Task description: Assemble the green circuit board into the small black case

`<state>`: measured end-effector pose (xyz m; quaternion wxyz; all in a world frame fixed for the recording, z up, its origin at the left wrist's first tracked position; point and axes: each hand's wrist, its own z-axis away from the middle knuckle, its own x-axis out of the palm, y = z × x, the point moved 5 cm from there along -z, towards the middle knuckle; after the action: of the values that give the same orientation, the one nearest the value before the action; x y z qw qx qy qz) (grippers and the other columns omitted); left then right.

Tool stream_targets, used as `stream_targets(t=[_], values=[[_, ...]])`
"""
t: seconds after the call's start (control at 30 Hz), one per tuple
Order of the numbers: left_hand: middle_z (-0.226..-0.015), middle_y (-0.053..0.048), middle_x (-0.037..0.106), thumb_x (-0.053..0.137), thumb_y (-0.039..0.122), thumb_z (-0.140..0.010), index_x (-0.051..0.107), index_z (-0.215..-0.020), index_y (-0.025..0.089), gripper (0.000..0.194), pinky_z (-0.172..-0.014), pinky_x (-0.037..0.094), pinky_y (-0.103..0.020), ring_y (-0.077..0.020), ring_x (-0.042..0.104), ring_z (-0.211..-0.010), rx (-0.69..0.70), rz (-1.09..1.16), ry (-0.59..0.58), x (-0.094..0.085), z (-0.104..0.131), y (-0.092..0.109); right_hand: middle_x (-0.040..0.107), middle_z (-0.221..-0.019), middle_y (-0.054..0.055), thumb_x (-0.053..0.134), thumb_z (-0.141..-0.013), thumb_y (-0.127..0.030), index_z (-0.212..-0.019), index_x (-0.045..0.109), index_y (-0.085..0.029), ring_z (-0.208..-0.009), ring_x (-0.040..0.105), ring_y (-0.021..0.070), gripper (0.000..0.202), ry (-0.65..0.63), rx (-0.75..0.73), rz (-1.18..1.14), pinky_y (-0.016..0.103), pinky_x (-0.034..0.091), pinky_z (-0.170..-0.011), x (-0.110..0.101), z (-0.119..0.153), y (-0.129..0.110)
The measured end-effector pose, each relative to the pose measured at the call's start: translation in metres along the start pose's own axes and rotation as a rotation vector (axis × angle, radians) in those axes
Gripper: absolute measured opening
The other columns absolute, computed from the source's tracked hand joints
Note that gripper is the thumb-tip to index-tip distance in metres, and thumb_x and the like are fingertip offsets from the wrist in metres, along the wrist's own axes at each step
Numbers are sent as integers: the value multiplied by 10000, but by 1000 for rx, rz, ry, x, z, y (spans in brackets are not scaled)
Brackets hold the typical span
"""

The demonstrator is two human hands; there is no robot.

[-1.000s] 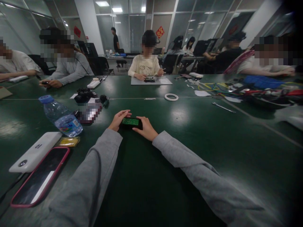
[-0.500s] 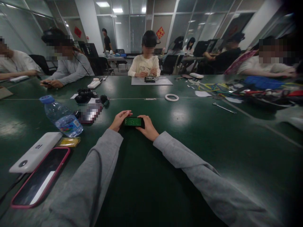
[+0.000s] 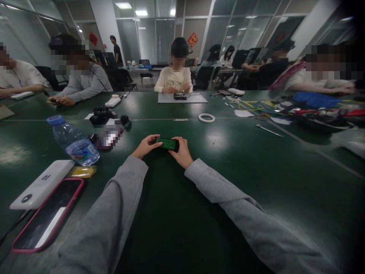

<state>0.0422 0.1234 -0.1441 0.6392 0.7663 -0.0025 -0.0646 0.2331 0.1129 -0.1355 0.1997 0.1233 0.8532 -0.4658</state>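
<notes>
Both hands grip the device: the left hand (image 3: 145,147) holds its left end, thumb laid over the edge of the screen, and the right hand (image 3: 182,153) closes round its right end, thumb along the near side. The device (image 3: 167,144) lies lengthwise between them with its lit green screen face up; whether it touches the counter (image 3: 159,228) or is held just above it, I cannot tell. Left of the hands stands a bottle (image 3: 74,142), tilted in view, with a blue cap and some clear liquid. Just beside its base is a yellow packet (image 3: 83,172), and nearer lie a white power bank (image 3: 42,186) and a pink-edged phone (image 3: 48,217), side by side. Beyond the bottle is some black gear (image 3: 101,115). Past the device, to the right, a white ring (image 3: 207,121) lies flat, with a wrench (image 3: 269,130) farther right, near a heap of cables (image 3: 262,107). Across the counter, a person (image 3: 174,80) in a pale top works over a grey board (image 3: 199,99).
</notes>
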Motion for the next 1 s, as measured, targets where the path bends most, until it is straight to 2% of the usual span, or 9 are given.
stream_targets(t=[0.13,0.23,0.37,0.47,0.73,0.87,1.0], values=[[-1199,-116,602,748,309,-678,548,-1195,146,578,-1014,426,-433,-219,585,-1088,10,36,-16,0,1,0,426,-1122,87,723,-709,-270,-1132,476,-223,-1113,444,252,492,-4,-5,-30,459,392,-1005,1,-1,2],[-1211,-116,599,739,299,-686,542,-1203,153,572,-1020,422,-444,-224,579,-1104,11,55,-19,-1,2,0,450,-1128,92,614,-816,-394,-1148,499,-218,-1107,459,234,392,-5,38,-86,446,384,-1014,2,-3,7],[-1228,-115,590,744,289,-682,542,-1209,163,578,-1017,424,-452,-228,578,-1108,-2,70,-21,-1,2,-1,496,-1110,82,452,-900,-338,-1165,525,-224,-1083,488,210,298,-10,95,-161,431,376,-1017,3,-6,15],[-1219,-113,595,748,290,-676,552,-1200,165,574,-1023,415,-452,-223,581,-1097,-3,59,-17,-1,2,-1,516,-1121,76,454,-892,-307,-1170,531,-224,-1094,490,208,300,-23,85,-181,422,373,-1018,5,-7,18],[-1239,-107,584,726,316,-693,562,-1206,171,558,-1014,419,-439,-225,565,-1110,8,19,-16,-3,2,1,530,-1088,75,496,-881,-342,-1140,560,-217,-1048,509,216,294,-49,44,-202,429,412,-974,6,-7,18],[-1254,-110,573,666,379,-748,540,-1239,159,552,-1017,411,-413,-226,555,-1122,11,-85,13,-2,-1,0,532,-1088,68,527,-867,-347,-1125,571,-226,-1038,515,210,288,-42,61,-200,425,420,-968,5,-6,19],[-1248,-102,576,494,487,-854,501,-1289,168,540,-1027,388,-393,-228,541,-1145,24,-328,106,1,2,3,524,-1095,68,554,-852,-338,-1115,573,-221,-1021,519,203,289,-25,76,-186,414,437,-948,4,-5,17]])
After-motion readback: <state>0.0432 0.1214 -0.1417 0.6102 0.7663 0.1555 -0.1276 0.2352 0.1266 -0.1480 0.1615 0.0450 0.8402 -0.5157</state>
